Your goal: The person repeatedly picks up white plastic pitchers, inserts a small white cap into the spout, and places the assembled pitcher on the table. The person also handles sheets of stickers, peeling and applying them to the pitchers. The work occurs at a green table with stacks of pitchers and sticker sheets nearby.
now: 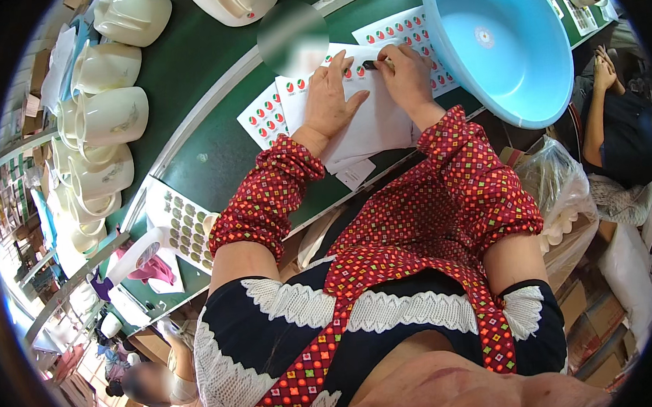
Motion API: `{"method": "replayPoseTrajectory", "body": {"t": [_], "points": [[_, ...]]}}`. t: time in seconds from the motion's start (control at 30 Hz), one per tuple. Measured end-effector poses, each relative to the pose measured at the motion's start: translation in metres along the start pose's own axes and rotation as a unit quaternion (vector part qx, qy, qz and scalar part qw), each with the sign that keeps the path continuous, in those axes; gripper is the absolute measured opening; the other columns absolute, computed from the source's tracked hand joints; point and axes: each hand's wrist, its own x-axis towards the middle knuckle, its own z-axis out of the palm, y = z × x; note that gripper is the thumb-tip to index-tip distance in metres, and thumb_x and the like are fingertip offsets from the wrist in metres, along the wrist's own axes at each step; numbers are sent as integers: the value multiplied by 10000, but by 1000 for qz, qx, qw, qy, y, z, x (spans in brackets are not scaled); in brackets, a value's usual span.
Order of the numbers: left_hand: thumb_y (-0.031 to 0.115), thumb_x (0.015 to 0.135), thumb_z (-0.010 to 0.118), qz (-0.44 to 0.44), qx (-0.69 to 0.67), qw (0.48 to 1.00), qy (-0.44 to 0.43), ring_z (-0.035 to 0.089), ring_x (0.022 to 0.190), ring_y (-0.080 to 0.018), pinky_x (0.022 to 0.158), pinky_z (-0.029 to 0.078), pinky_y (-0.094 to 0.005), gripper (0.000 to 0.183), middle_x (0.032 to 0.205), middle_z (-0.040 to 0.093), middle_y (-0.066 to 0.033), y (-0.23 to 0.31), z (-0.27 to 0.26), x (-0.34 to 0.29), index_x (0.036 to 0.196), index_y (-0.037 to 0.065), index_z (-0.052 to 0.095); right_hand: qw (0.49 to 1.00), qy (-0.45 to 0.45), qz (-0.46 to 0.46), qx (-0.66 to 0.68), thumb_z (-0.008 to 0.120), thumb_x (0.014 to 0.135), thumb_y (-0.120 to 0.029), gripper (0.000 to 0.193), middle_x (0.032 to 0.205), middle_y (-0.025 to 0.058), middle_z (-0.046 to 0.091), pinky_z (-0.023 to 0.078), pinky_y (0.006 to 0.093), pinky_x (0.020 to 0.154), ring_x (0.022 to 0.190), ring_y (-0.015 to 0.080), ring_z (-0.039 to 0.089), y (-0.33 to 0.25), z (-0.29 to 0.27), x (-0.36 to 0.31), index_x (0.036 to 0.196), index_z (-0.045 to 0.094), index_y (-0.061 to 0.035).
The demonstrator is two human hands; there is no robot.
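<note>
On a green worktop (pixel 223 146) lie overlapping white sheets (pixel 381 130) printed with rows of small round red-and-green marks. My left hand (pixel 332 100) rests on the top sheet, its fingers stretched and thumb spread. To its right, my right hand (pixel 410 77) is closed in a pinch round a small dark tool (pixel 369 65), whose tip is at the printed row. The tool's exact kind is too small to make out. More marked sheets stick out at the left (pixel 265 118) and behind my right hand. A small white slip (pixel 355 174) hangs at the near edge.
A large light-blue basin (pixel 506 54) stands right of the sheets. Several cream ceramic pots with handles (pixel 115 115) line the left side. A sheet of dark oval prints (pixel 183 229) lies at the left. Other people (pixel 627 114) sit at right and lower left. Plastic-wrapped goods (pixel 554 191) sit at right.
</note>
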Motion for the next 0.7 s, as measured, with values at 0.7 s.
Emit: {"method": "replayPoseTrajectory", "body": {"t": [0.7], "points": [[66,837,766,-66,93,897,428,424,1259,-462,1109,382,-542,690,1392,384,-333,-127,-179,104,1375,-108,369,983,31,75,163,947,829,-176,312,847,76,656,527,335,735,748,206,617,-24,-120,-84,970,720,-14]]}}
